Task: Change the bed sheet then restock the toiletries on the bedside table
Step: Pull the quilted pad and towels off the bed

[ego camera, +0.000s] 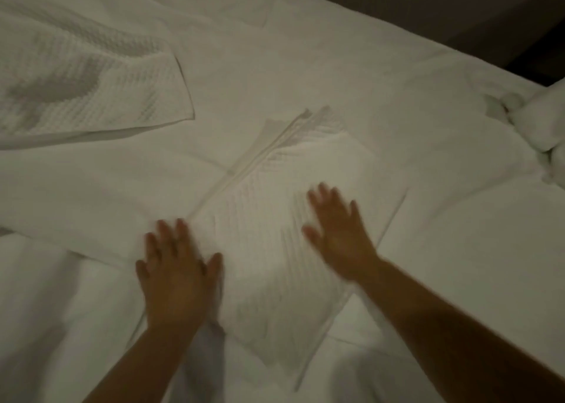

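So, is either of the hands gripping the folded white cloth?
No, the left hand and right hand both lie flat with fingers spread on the folded cloth.

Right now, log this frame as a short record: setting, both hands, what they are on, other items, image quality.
setting: bed covered with white sheet
left hand: fingers spread, flat on the left edge of the folded white cloth
right hand: fingers spread, open over the cloth; contact unclear
other items: waffle-textured white cloth at upper left; bunched white linen at right edge
image quality: dim, hands motion-blurred
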The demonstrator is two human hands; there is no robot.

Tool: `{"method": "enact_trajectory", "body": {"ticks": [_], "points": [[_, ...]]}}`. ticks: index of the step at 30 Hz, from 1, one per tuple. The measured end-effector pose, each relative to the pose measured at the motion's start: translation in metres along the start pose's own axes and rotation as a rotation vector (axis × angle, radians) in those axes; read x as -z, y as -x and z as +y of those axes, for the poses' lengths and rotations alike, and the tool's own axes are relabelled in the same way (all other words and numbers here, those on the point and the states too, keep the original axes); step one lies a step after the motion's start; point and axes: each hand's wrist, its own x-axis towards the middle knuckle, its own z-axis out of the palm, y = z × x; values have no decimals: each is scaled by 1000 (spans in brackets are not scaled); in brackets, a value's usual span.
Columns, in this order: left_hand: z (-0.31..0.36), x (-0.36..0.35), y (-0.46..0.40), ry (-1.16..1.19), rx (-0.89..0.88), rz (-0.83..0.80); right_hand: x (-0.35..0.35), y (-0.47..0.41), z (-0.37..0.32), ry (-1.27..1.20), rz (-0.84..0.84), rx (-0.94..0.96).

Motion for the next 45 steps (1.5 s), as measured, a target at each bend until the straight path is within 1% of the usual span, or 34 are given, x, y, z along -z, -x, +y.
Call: {"method": "enact_trajectory", "body": {"ticks": [2,3,4,6,8,9,10,12,14,16,20,21,22,23,24,25,26,27,28,29,30,31,32,33,34,36,38,40,41,43,45], "points": [[-7,20,2,276,199,-41,-20,52,-15,15,43,227],[-11,25,3,437,294,-41,-27,75,-19,37,25,305],[-11,30,4,580,395,-43,-33,95,-20,63,12,366],[-8,37,7,873,581,-111,-43,125,-20,95,13,463],[-1,38,13,1136,677,-250,-48,140,-22,126,21,512],[3,38,15,1217,709,-307,-50,143,-24,128,39,507],[5,38,16,1257,742,-339,-51,143,-27,127,80,485],[9,40,14,1278,781,-349,-51,138,-37,120,171,406],[11,47,12,1282,753,-386,-48,131,-47,70,229,336],[8,54,15,1270,713,-417,-47,133,-51,12,212,298],[-10,70,48,1200,700,-491,-48,170,-58,-73,186,337],[-20,71,56,1177,683,-502,-46,183,-61,-128,188,340],[-30,74,62,1165,659,-495,-44,194,-64,-201,195,331],[-43,76,61,1134,629,-446,-42,204,-68,-288,201,309],[-55,77,55,1075,578,-353,-40,212,-71,-393,217,281],[-66,78,45,980,475,-248,-38,217,-72,-490,239,250],[-72,82,34,857,325,-172,-36,221,-73,-577,259,214],[-72,87,23,757,150,-142,-30,223,-73,-650,269,168],[-63,95,13,714,-4,-178,-19,223,-73,-736,248,103],[-48,102,4,707,-120,-299,-6,221,-73,-850,208,15],[-28,109,-4,691,-194,-490,7,218,-74,-965,184,-69],[-8,114,-11,642,-237,-691,15,215,-73,-1064,195,-135],[8,119,-17,595,-252,-869,23,211,-70,-1172,249,-189],[20,122,-24,584,-235,-1006,29,207,-64,-1255,342,-262],[32,122,-34,636,-172,-1108,36,201,-57,-1342,418,-353],[45,121,-50,819,-44,-1184,46,187,-43,-1493,498,-473],[49,113,-66,936,-64,-1235,51,171,-25,-1544,586,-574],[56,101,-75,975,-125,-1227,54,151,-8,-1528,635,-660],[62,91,-78,955,-171,-1175,55,139,-1,-1482,661,-708],[81,73,-79,899,-222,-989,55,115,12,-1342,677,-769],[98,58,-84,907,-215,-814,57,91,22,-1228,686,-793]]}}
